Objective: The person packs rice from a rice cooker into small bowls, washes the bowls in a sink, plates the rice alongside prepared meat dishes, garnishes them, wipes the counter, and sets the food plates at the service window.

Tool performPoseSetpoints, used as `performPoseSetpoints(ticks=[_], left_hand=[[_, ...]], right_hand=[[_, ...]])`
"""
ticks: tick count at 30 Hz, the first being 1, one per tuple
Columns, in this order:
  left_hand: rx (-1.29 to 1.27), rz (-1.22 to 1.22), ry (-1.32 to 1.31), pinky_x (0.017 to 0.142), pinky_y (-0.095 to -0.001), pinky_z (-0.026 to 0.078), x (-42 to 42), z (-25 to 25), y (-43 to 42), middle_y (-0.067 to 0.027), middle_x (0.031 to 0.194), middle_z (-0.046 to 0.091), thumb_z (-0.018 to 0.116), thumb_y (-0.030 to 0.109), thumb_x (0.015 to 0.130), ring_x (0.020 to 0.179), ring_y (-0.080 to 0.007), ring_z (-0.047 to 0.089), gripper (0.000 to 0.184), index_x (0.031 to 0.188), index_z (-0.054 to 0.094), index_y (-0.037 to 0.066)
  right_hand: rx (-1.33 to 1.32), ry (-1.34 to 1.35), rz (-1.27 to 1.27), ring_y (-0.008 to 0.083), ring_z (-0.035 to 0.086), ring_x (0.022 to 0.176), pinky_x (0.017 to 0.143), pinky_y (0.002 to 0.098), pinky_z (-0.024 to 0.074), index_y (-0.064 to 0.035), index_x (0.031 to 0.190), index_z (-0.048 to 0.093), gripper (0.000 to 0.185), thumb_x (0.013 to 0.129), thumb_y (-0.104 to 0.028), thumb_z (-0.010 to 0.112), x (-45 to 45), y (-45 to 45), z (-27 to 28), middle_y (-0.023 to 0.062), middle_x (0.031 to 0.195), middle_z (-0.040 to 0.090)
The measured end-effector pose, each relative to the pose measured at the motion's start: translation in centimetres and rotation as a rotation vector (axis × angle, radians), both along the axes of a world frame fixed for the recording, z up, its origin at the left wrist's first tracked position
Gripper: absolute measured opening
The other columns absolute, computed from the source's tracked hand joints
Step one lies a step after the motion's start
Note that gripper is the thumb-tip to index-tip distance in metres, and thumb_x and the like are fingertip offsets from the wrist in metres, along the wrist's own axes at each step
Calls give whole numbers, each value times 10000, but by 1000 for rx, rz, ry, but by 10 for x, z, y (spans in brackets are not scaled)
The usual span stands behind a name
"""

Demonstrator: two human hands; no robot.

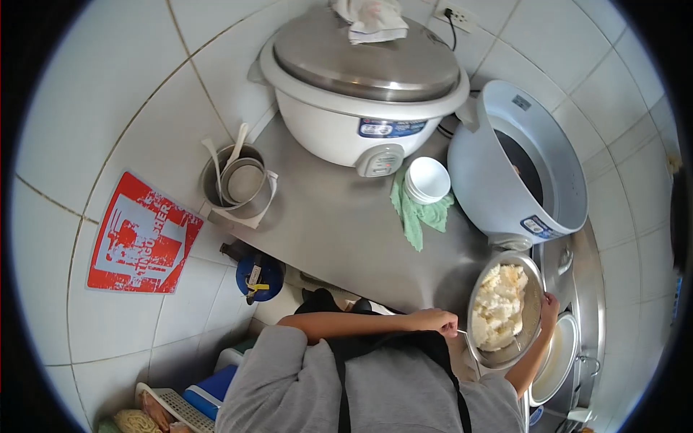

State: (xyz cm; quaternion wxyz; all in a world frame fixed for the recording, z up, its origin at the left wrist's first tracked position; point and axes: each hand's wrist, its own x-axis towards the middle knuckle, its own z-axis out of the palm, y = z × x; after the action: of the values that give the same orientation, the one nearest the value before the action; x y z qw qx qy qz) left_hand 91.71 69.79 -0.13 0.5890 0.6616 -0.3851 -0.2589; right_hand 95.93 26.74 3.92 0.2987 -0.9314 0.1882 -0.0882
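A round metal bowl (533,307) holding a clump of cooked white rice (498,307) is tilted at the front right, by the counter's edge. My right hand (550,312) grips the bowl's right rim. On the other side, my left hand (435,322) is closed round a thin metal handle (462,332) that reaches the bowl's left rim. Whether this handle belongs to the bowl or to a separate utensil, I cannot tell. Just behind the bowl stands a large open rice cooker body (473,180) without its inner pot.
A lidded rice cooker (325,119) with a cloth (372,18) on top stands at the back of the steel counter (325,224). White bowls (428,179) sit on a green cloth (411,220). Metal containers (245,180) with utensils are left. A white basin (567,353) sits right.
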Motion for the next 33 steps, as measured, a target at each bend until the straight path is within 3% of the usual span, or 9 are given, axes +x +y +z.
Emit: performPoseSetpoints(ticks=[3,8,10,12,16,19,23,26,33], left_hand=[[-38,-59,144,601,-262,452,13,20,66,-64,794,586,515,253,864,680,-135,566,237,1003,534,62],[42,704,255,648,-238,447,20,64,245,-9,808,544,499,272,877,701,-89,510,295,1088,512,67],[205,1201,-62,631,-239,439,16,68,313,-15,780,566,534,228,858,687,-90,528,227,993,566,49],[271,1575,-266,637,-297,459,19,80,369,-112,782,606,540,177,830,700,-205,587,173,918,589,36],[797,1616,-394,629,-382,454,38,83,435,-139,793,596,542,159,798,745,-315,581,145,855,594,37],[894,1586,-308,640,-417,453,48,70,446,-142,826,590,540,164,794,768,-330,580,135,822,591,42],[867,1515,-411,648,-443,457,54,64,430,-151,863,575,551,182,789,769,-331,581,143,819,569,43],[972,1524,-358,655,-447,454,59,72,434,-159,859,572,561,183,784,763,-334,579,152,825,548,38],[719,1640,-282,656,-437,434,31,96,439,-169,811,578,558,153,791,765,-355,563,138,840,539,26]], right_hand=[[-136,-18,42,184,588,731,680,284,455,67,1017,574,302,775,-88,479,9,-30,-10,151,824,632],[-661,43,-43,161,571,804,724,269,444,46,1057,557,312,807,-138,522,48,-14,32,118,879,629],[36,-88,107,129,558,827,738,252,434,17,1062,563,304,843,-191,532,66,48,81,94,879,621],[139,-129,401,103,550,808,725,241,428,11,997,590,270,879,-215,503,60,239,180,61,842,614],[-85,-359,1205,204,549,699,653,271,428,7,866,615,121,773,-60,576,93,479,231,103,762,584],[100,-491,1754,257,531,768,655,333,434,-32,865,609,128,742,-56,583,129,644,173,95,795,553],[-612,-951,1749,208,533,824,721,327,420,-101,802,609,102,706,-130,592,172,778,82,49,795,538],[-893,-701,1785,178,534,820,703,305,417,-137,815,619,121,702,-139,576,185,799,63,23,793,535],[-899,-575,1404,219,605,626,570,322,458,-46,885,505,171,744,-142,526,163,729,140,71,714,596]])
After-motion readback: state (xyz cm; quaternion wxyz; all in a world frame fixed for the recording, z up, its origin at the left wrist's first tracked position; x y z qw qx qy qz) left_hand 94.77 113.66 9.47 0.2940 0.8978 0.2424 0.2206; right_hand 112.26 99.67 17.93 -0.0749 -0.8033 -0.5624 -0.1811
